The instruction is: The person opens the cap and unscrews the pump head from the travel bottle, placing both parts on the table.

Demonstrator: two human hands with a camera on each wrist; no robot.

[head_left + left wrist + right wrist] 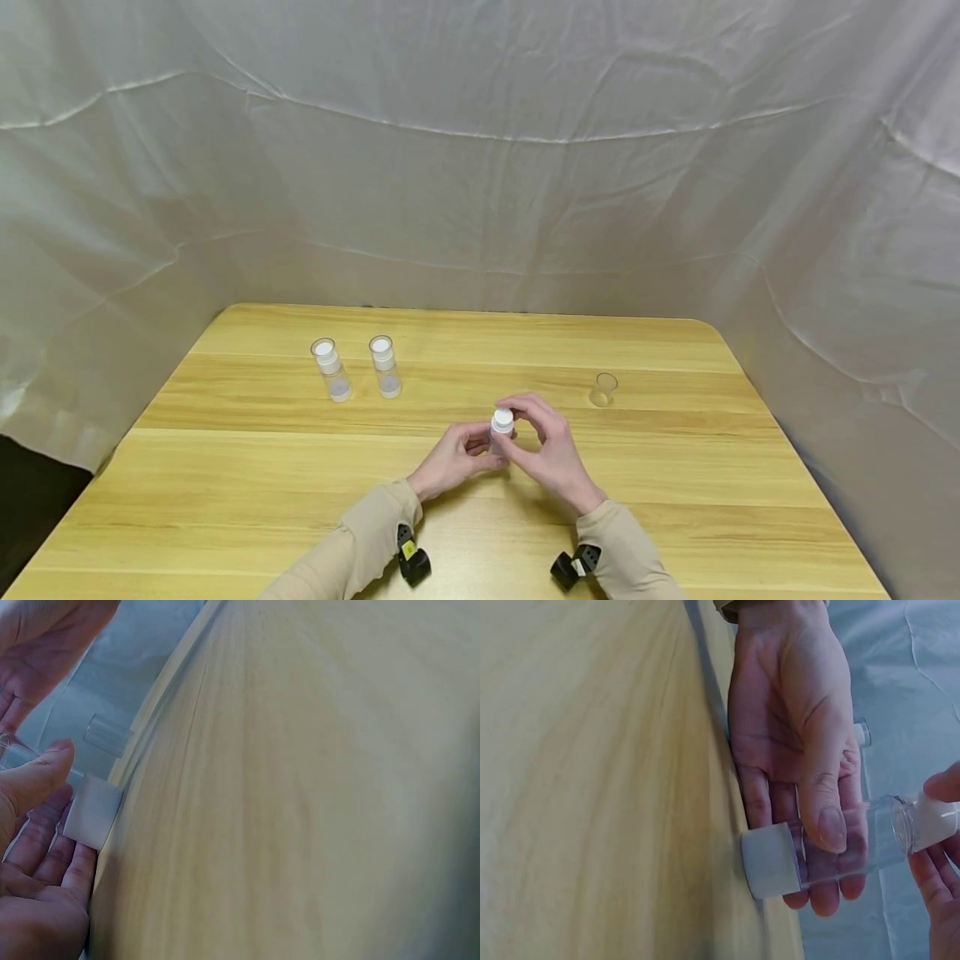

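A small clear bottle (877, 836) with a white base (772, 861) stands upright between my hands near the middle of the table. My left hand (453, 458) grips its transparent body, thumb on one side and fingers behind, as the right wrist view shows. At the bottle's upper end, my right hand (551, 450) pinches the white top (502, 419) between thumb and fingers. In the left wrist view the right hand (45, 660) appears at the upper left, and that view cuts off the bottle's upper part.
Two similar clear bottles with white tops, one farther left (330, 371) and one beside it (386, 367), stand upright at the back left. A loose clear cap (603, 390) stands on the wooden table (675, 450) to the right. Pale fabric (480, 208) hangs behind and along the sides.
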